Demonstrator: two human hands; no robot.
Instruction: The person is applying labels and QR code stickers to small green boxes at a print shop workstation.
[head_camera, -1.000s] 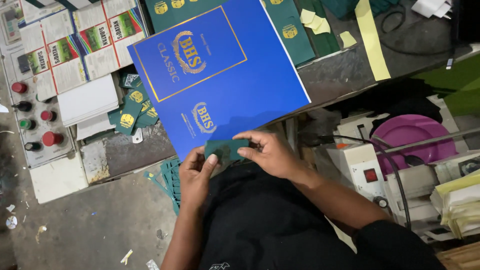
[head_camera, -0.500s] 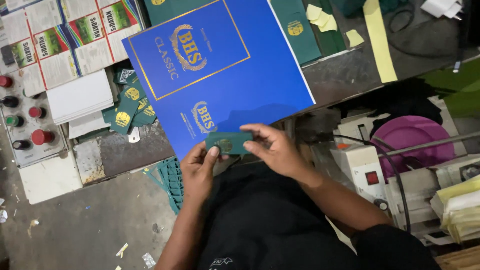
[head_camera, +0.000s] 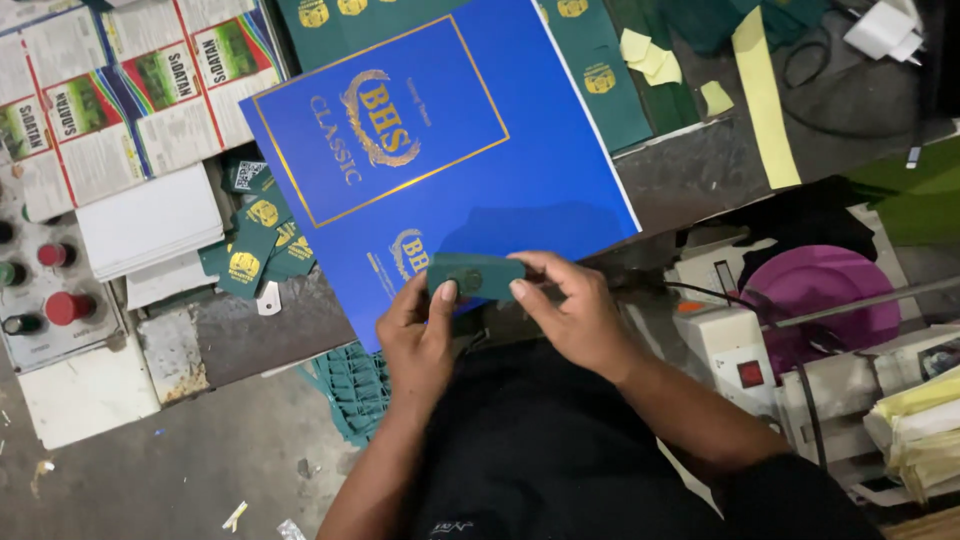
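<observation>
As half a second ago, a small dark green label (head_camera: 476, 276) is kept pinched over the bench (head_camera: 700, 170) edge between left hand (head_camera: 420, 335) and right hand (head_camera: 575, 315), thumbs on top, each grip closed on it, with the blue printed sheet (head_camera: 440, 150) just beyond.

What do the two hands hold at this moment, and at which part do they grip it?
Both hands hold one small dark green label. The left hand pinches its left end, and the right hand pinches its right end, above the blue printed sheet.
</observation>
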